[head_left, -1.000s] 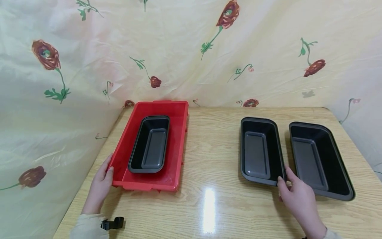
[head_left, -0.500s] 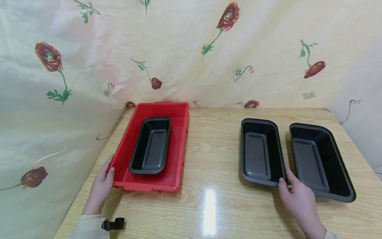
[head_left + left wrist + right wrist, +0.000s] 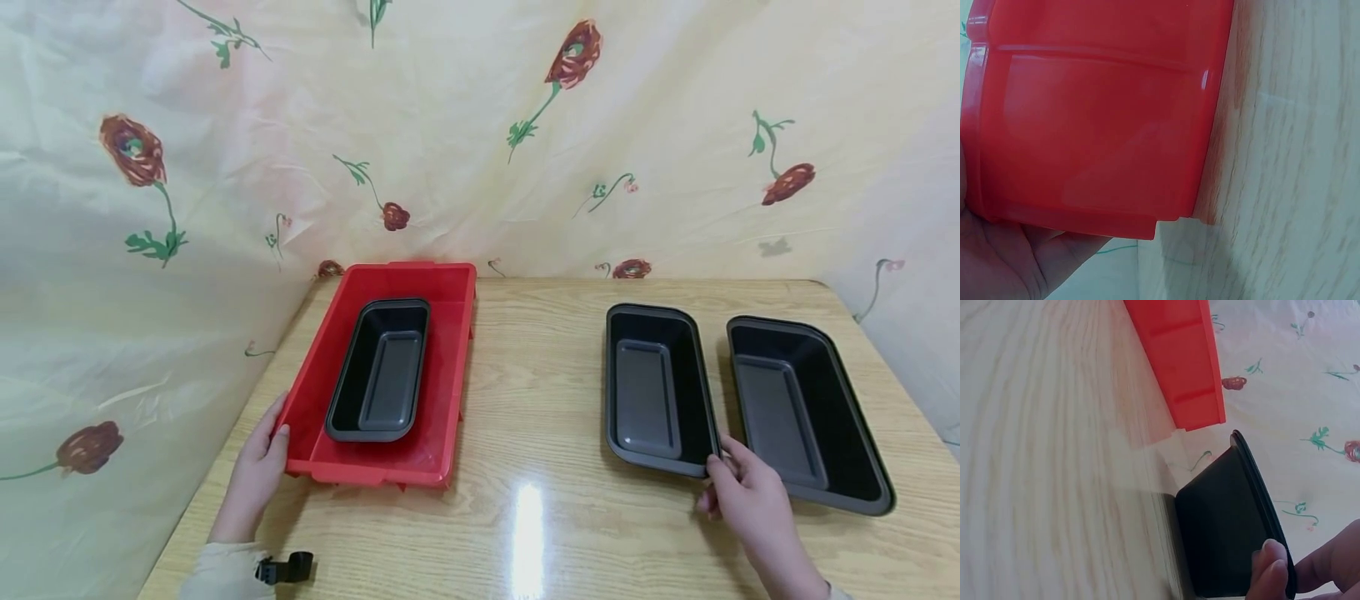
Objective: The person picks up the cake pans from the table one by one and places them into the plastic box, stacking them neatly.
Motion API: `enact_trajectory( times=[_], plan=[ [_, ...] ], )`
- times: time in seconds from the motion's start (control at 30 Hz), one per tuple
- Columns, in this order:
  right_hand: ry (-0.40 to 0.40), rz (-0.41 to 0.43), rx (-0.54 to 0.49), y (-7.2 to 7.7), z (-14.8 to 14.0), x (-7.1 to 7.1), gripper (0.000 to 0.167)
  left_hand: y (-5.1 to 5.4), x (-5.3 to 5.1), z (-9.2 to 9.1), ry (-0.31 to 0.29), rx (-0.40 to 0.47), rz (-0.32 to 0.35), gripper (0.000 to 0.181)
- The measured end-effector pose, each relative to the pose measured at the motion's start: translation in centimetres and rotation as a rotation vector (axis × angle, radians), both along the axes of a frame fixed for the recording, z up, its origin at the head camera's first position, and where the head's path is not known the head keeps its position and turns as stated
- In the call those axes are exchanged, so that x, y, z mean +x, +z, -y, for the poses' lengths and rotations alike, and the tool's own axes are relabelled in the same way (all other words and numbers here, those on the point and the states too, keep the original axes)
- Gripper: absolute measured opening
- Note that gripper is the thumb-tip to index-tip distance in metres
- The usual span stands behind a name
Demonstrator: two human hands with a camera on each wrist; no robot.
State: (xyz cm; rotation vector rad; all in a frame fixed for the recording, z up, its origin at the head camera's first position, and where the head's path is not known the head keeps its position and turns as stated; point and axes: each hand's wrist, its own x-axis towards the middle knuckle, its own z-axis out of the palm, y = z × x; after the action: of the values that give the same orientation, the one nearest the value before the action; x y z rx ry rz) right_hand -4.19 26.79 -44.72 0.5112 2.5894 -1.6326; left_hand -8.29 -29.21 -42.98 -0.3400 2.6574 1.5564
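Observation:
My left hand [image 3: 255,467] grips the near-left corner of the red tray [image 3: 322,471]; the left wrist view shows the red tray's outer wall [image 3: 1097,137] with the hand [image 3: 1004,262] at its rim. Inside the tray lies a dark loaf pan [image 3: 392,379]. On the right, my right hand [image 3: 757,508] pinches the near-right corner of the middle dark pan [image 3: 647,400]. Seen from the right wrist, fingers [image 3: 1269,569] lie against that pan's outer side [image 3: 1222,531], the thumb at its rim. A third dark pan [image 3: 780,421] is just right of the hand.
The wooden table [image 3: 540,375] extends between the red tray and the middle pan. A flowered cloth [image 3: 465,125] hangs behind the table and along its left side. A black strap device [image 3: 285,568] is at my left wrist.
The whole scene sits slightly lower in the head view. My right hand's lower fingers show more beneath the middle pan's corner; the tray and pans keep their places relative to each other.

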Motion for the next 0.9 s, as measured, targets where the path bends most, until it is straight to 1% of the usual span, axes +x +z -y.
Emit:
enact_trajectory(
  times=[0.17,0.23,0.33,0.47,0.6,0.7,0.9],
  plan=[
    [-0.025,-0.011,-0.102,-0.2,-0.06,-0.02,0.052,-0.04,0.06,-0.01,0.002,0.002,0.003,0.056],
    [-0.031,-0.018,-0.157,-0.17,-0.12,-0.07,0.053,-0.06,0.07,0.0,0.005,0.004,0.006,0.056],
    [-0.032,-0.025,-0.203,-0.04,-0.2,-0.09,0.055,-0.03,0.07,0.0,0.007,0.008,0.01,0.056],
    [-0.037,-0.052,-0.265,0.08,-0.26,-0.1,0.057,0.1,0.04,-0.06,0.008,0.011,0.013,0.056],
    [-0.048,-0.083,-0.356,0.16,-0.29,-0.18,0.059,0.16,0.03,-0.08,0.008,0.01,0.014,0.056],
    [-0.056,-0.097,-0.398,0.23,-0.28,-0.25,0.06,0.15,0.01,-0.07,0.006,0.009,0.01,0.056],
    [-0.065,-0.116,-0.439,0.46,-0.19,-0.28,0.06,0.05,-0.04,-0.06,0.004,0.001,0.001,0.055]
  ],
)
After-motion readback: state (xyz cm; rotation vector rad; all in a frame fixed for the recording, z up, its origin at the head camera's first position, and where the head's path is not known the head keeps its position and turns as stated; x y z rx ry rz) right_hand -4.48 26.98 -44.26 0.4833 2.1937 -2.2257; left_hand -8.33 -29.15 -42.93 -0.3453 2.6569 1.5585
